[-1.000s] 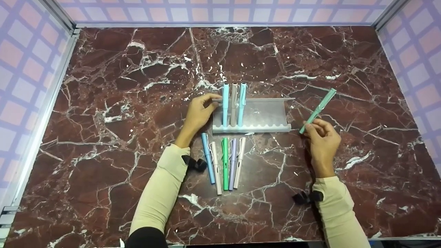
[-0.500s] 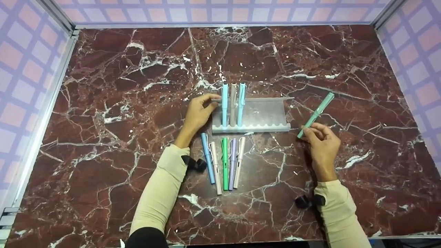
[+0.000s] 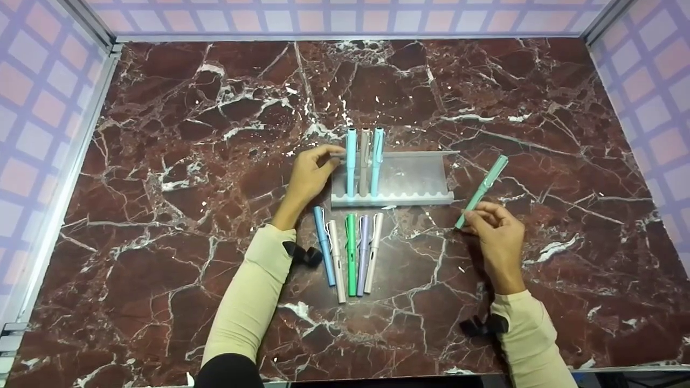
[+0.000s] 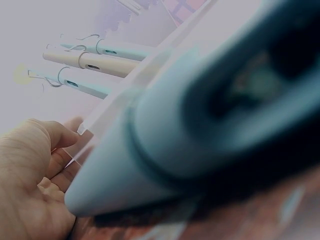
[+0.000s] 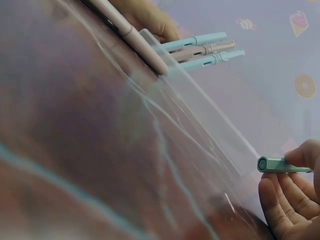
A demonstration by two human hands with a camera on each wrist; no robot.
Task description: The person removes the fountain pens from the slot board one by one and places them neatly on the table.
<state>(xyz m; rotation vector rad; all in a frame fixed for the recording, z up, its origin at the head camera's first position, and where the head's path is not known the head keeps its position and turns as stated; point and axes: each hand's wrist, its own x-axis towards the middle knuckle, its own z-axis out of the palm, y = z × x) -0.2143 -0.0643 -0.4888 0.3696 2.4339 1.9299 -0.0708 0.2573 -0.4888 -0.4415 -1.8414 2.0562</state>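
Observation:
My right hand (image 3: 497,242) pinches a sage-green capped pen (image 3: 482,191) near its lower end, right of the clear pen stand (image 3: 415,175). The pen leans up and to the right; in the right wrist view its end (image 5: 270,165) shows between thumb and fingers. My left hand (image 3: 311,172) grips the stand's left edge, thumb on one side and fingers on the other in the left wrist view. Two light-blue pens (image 3: 351,161) (image 3: 378,161) and a taupe pen (image 3: 364,167) stand side by side in the stand's left slots.
In front of the stand lie several pens: a blue pen (image 3: 324,248), a green pen (image 3: 351,256), a lilac pen (image 3: 363,256) and two pale ones (image 3: 337,264) (image 3: 373,253). Checkered panels (image 3: 345,19) border the marbled table (image 3: 215,302).
My right hand has come nearer my body and slightly left, bringing the sage-green pen along. My left hand stays at the stand's left edge.

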